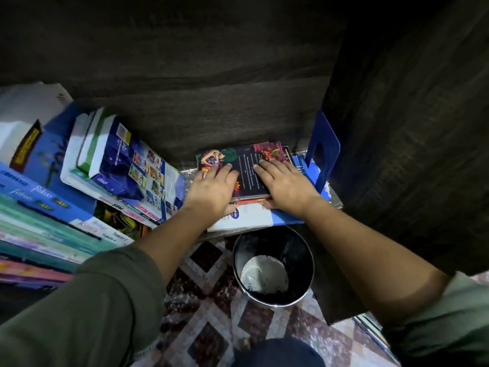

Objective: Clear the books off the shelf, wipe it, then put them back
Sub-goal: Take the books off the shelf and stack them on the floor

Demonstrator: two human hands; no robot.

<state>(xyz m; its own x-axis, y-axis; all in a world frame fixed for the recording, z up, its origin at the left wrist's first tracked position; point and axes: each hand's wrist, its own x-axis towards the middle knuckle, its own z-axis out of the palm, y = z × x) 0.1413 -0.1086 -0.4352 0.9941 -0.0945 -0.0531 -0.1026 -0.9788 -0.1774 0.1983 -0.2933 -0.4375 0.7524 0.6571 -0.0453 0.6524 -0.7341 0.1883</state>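
Dark cover: we had a dark comic-style book (247, 169) lying flat on top of a small stack (248, 215) at the right end of the shelf (334, 200), back cover up.
Left hand: our left hand (211, 190) lay across the book's near left corner, fingers out fairly straight on the cover, thumb side slipping down the stack's edge. Pressing, not clutching.
Right hand: our right hand (283, 182) sat flat on the book's right half, fingers extended, thumb tucked out of view under the near edge; whether it hooked anything below, we could not tell.
Why two hands: we judged the flat palms were squaring or steadying the pile, since loose paperbacks slide on each other.
Bookend: a blue bookend (321, 152) stood upright just right of the stack, against the dark side wall, presumably to stop the books tipping.
Other books: a leaning, tumbled pile of textbooks (113, 165) filled the shelf's left, apart from our stack, with bare board showing between them.
Below: a black bin (274, 266) with something pale inside stood on the patterned carpet (209, 300), under the shelf's front edge.
Stage: clearing off or putting back? We could not say from this alone; no cloth in sight.
Risk: we reckoned the lower white book, overhanging the shelf front, might slip towards the bin.
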